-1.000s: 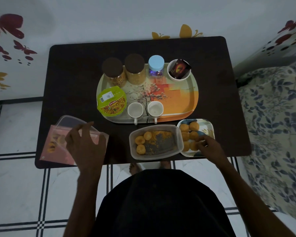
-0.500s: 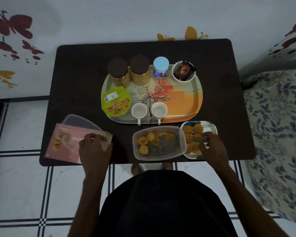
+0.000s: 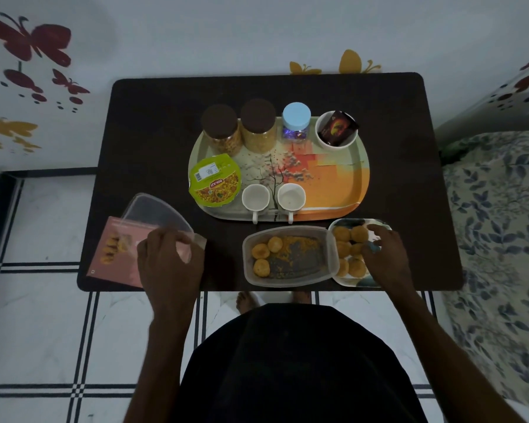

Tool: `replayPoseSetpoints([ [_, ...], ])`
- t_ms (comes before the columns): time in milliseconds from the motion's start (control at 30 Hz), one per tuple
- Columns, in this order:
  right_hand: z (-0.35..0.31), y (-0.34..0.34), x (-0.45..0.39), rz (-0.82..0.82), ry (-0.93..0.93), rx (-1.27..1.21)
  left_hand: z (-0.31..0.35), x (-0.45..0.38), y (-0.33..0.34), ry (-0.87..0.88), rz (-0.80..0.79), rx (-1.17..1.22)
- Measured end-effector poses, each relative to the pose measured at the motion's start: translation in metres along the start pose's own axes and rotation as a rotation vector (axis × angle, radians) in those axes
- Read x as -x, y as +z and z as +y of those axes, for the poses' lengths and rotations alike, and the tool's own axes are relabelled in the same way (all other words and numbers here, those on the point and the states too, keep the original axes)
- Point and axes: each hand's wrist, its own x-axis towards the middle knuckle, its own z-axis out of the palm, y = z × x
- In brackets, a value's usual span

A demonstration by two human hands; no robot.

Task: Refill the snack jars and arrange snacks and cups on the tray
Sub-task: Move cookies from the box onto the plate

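Observation:
The orange patterned tray [image 3: 342, 190] holds two brown-lidded snack jars [image 3: 220, 129] [image 3: 258, 123], a blue-lidded jar [image 3: 296, 122], a white bowl with a dark packet [image 3: 336, 131], a green Bikaji snack cup [image 3: 216, 184] and two white cups [image 3: 255, 196] [image 3: 291, 196]. In front stands an open clear container [image 3: 290, 254] with three round snacks and crumbs. My left hand [image 3: 168, 261] pinches the near edge of a clear lid [image 3: 153, 213] lying on a pink snack packet [image 3: 116, 248]. My right hand [image 3: 385, 253] lies over the small plate [image 3: 361, 280] of round snacks, fingers curled among them.
Everything stands on a dark table [image 3: 153, 126] against a white wall with butterfly stickers. A floral bed [image 3: 495, 227] adjoins the right side. White tiled floor [image 3: 37, 300] lies to the left and below the table's front edge, where my feet show.
My left hand came down onto the lid and closed on its near edge. My right hand slid from the plate's near rim further over the snacks.

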Motion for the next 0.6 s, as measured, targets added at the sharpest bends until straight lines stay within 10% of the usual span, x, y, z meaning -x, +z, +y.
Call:
replayPoseSetpoints([
  [167, -0.031, 0.0, 0.018, 0.17, -0.076, -0.2, 0.036, -0.006, -0.04, 0.01, 0.184, 0.248],
  [367, -0.083, 0.018, 0.034, -0.11, -0.211, -0.376, 0.088, -0.016, -0.081, 0.103, 0.295, 0.536],
  [467, -0.098, 0.023, 0.045, -0.239, -0.162, -0.559, 0.099, -0.017, -0.078, 0.057, 0.149, 0.818],
  [600, -0.096, 0.023, 0.052, -0.286, -0.098, -0.674, 0.089, -0.013, -0.039, -0.42, -0.205, 1.03],
])
